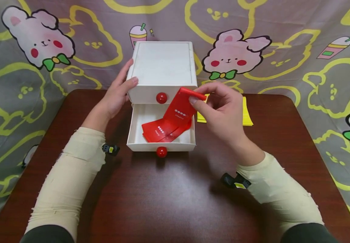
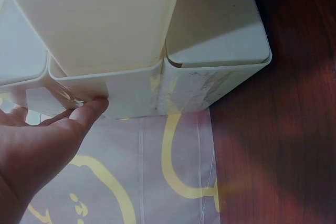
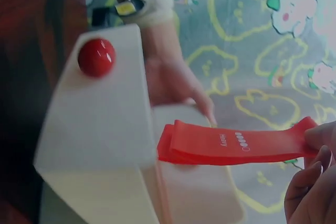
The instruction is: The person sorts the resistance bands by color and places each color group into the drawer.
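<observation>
A small white two-drawer cabinet point(image 1: 163, 64) stands at the back of the table, its lower drawer point(image 1: 141, 147) pulled out. Inside that drawer lie red flat bands point(image 1: 158, 130), one with "Heavy" printed in white. Between thumb and fingers, my right hand point(image 1: 226, 114) pinches the end of a red resistance band point(image 1: 177, 107). The band slants down over the drawer; in the right wrist view it stretches sideways from the fingertips. My left hand point(image 1: 114, 99) rests on the cabinet's left side, thumb at the upper edge. In the left wrist view, the left hand point(image 2: 52, 148) touches the white side wall.
Yellow flat material point(image 1: 248, 113) lies right of the cabinet, partly behind my right hand. Red round knobs point(image 1: 161, 98) sit on the drawer fronts. A patterned cloth point(image 1: 169, 20) hangs behind the dark wooden table point(image 1: 169, 195).
</observation>
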`<state>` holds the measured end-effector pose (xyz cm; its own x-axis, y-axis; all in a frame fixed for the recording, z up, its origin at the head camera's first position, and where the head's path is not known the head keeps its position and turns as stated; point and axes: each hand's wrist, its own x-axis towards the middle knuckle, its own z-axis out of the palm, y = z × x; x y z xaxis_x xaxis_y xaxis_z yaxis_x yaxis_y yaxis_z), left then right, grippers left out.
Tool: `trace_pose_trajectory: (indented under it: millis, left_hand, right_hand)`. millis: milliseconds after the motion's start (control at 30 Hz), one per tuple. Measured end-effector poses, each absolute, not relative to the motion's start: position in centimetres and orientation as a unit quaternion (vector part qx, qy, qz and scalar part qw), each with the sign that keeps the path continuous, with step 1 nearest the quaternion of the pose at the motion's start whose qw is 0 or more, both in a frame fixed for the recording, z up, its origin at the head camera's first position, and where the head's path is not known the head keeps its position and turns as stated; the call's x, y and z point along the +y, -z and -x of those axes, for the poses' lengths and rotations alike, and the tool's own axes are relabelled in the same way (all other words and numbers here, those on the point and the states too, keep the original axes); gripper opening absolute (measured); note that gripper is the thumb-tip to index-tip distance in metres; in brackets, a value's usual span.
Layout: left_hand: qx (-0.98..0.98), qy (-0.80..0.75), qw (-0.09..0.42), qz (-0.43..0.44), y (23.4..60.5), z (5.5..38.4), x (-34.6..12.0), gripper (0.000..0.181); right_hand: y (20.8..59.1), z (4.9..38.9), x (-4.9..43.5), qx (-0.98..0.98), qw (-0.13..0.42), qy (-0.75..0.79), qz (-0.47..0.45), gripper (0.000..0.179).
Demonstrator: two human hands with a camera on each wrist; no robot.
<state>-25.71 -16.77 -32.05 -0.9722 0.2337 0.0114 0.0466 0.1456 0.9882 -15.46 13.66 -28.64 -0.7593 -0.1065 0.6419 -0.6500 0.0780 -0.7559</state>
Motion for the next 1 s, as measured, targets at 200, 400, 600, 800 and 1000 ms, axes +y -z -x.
trace_pose_trajectory:
  millis: [200, 400, 600, 800, 1000]
  left_hand:
    - [0.759, -0.641, 0.075, -0.086, 31.9, 25.6, -16.7, 0.066]
    - [0.766, -0.632, 0.078, -0.086, 31.9, 25.7, -16.8, 0.067]
    - [0.772, -0.625, 0.071, -0.095, 32.0, 25.7, -16.9, 0.068]
    - [0.765, -0.633, 0.071, -0.095, 32.1, 25.8, -16.9, 0.067]
    - [0.763, -0.635, 0.075, -0.094, 32.1, 25.8, -16.9, 0.067]
  right_hand:
    - [30.1, 15.2, 10.6, -0.7, 0.196, -0.634, -0.265, 0.016]
    - [31.1, 14.8, 7.7, -0.683, 0.184, -0.656, -0.262, 0.015]
    - [32.2, 14.6, 6.0, -0.68, 0.165, -0.672, -0.242, 0.018]
    - [33.5, 15.1, 5.8, -0.719, 0.144, -0.655, -0.184, 0.018]
    - [34.1, 15.9, 6.5, -0.766, 0.13, -0.613, -0.141, 0.018]
